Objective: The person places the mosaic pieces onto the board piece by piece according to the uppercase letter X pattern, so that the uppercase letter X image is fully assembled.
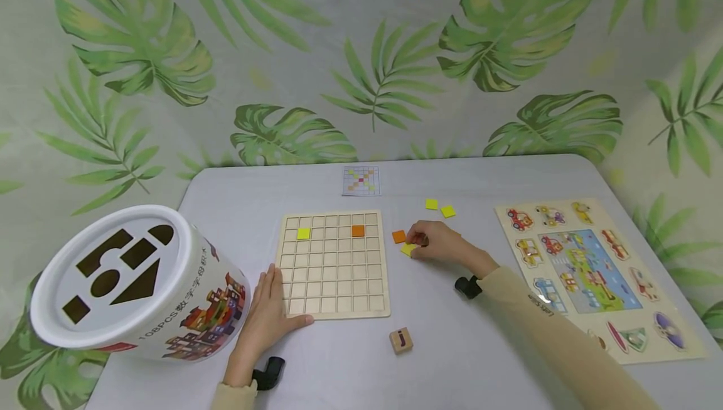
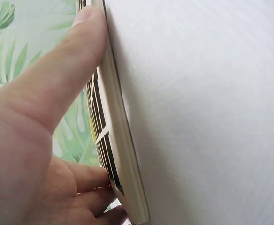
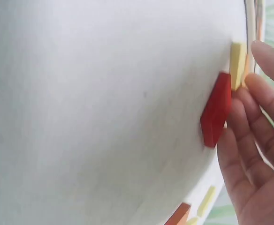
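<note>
My left hand (image 1: 268,309) rests against the near left corner of a wooden grid board (image 1: 333,272), straight fingers along its left side. In the left wrist view the thumb (image 2: 76,56) lies on the board's front edge. On the board sit a yellow tile (image 1: 304,233) and an orange tile (image 1: 358,230). Right of it, my right hand (image 1: 437,242) reaches over loose tiles, fingertips at a yellow tile (image 1: 407,249) beside an orange one (image 1: 399,236). The right wrist view shows thumb and index finger apart, close to the yellow tile (image 3: 237,65), and a red tile (image 3: 216,110) by the other fingers.
Two yellow tiles (image 1: 439,208) lie farther back. A small pattern card (image 1: 361,181) is behind the board. At left stands a large white bucket (image 1: 214,297); at right lies a vehicle puzzle board (image 1: 666,341). A wooden letter block (image 1: 401,340) sits in front.
</note>
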The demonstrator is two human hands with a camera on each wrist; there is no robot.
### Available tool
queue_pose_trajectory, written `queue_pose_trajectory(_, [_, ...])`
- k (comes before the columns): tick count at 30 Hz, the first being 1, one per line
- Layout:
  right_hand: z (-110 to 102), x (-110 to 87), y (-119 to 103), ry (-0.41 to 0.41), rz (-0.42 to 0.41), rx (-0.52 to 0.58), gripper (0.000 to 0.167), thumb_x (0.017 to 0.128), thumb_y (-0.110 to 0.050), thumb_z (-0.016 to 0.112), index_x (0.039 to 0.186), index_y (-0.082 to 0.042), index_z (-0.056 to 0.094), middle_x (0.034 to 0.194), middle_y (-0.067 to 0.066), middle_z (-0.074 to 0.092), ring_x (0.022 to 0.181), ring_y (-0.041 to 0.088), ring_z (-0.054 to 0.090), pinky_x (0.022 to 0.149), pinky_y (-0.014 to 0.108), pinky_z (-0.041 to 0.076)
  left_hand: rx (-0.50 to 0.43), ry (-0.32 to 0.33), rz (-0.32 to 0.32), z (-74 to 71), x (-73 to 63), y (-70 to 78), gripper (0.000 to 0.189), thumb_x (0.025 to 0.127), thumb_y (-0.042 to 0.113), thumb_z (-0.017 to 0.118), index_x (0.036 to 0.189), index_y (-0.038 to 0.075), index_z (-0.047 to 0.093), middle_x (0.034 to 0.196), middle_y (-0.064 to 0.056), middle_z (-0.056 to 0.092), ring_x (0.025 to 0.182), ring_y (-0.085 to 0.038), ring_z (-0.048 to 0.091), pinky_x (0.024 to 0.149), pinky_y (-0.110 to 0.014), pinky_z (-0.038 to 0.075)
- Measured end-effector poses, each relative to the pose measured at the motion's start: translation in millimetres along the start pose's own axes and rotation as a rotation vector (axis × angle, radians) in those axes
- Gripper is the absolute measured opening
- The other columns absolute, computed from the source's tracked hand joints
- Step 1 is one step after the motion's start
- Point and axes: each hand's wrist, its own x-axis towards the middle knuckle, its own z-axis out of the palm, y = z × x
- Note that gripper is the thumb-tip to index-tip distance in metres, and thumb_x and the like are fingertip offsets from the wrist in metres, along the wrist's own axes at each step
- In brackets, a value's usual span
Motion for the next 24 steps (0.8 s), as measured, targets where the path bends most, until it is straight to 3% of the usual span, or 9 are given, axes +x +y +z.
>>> queue_pose_trajectory(4, [5,-0.4,-7,0.014,-0.053,-0.110,0.022,0.076,-0.004,0.078,0.091,-0.003,0.061,0.086,0.003,0.057,0.073,0.014,0.051,0.067,0.028,0.047,0.000,0.003,0.000,0.1,0.3,-0.3,0.121,0.068,0.038,0.086,0.145,-0.017,0.011,0.153,-0.032,0.001,0.139,-0.050,-0.002,0.110,-0.060,0.006])
queue_pose_trajectory(9, [6,0.9,-16,0.005,-0.039,-0.173,0.020,0.076,-0.002,0.076,0.088,-0.004,0.060,0.083,0.002,0.055,0.071,0.013,0.050,0.065,0.027,0.046,-0.003,0.001,-0.003,0.3,-0.2,-1.3,0.121,0.068,0.038,0.086,0.145,-0.017,0.010,0.154,-0.032,0.001,0.139,-0.049,-0.003,0.110,-0.059,0.005])
queue_pose_trajectory(16, [11,16.1,-35,-0.005,-0.060,-0.075,0.018,0.078,-0.001,0.071,0.093,-0.006,0.063,0.089,0.000,0.059,0.080,0.016,0.053,0.073,0.028,0.048,-0.007,-0.007,-0.011,0.3,-0.9,-1.5,0.121,0.068,0.038,0.085,0.145,-0.016,0.008,0.154,-0.031,-0.002,0.139,-0.049,-0.004,0.110,-0.059,0.004])
queue_pose_trajectory(24, [37,61.2,-73,-0.013,-0.245,-0.032,0.017,0.082,-0.001,0.070,0.098,-0.004,0.064,0.096,0.002,0.061,0.089,0.016,0.058,0.080,0.026,0.049,-0.012,-0.008,-0.015,0.6,0.0,-1.2,0.122,0.069,0.037,0.085,0.146,-0.015,0.007,0.154,-0.030,-0.004,0.139,-0.048,-0.005,0.110,-0.059,0.003])
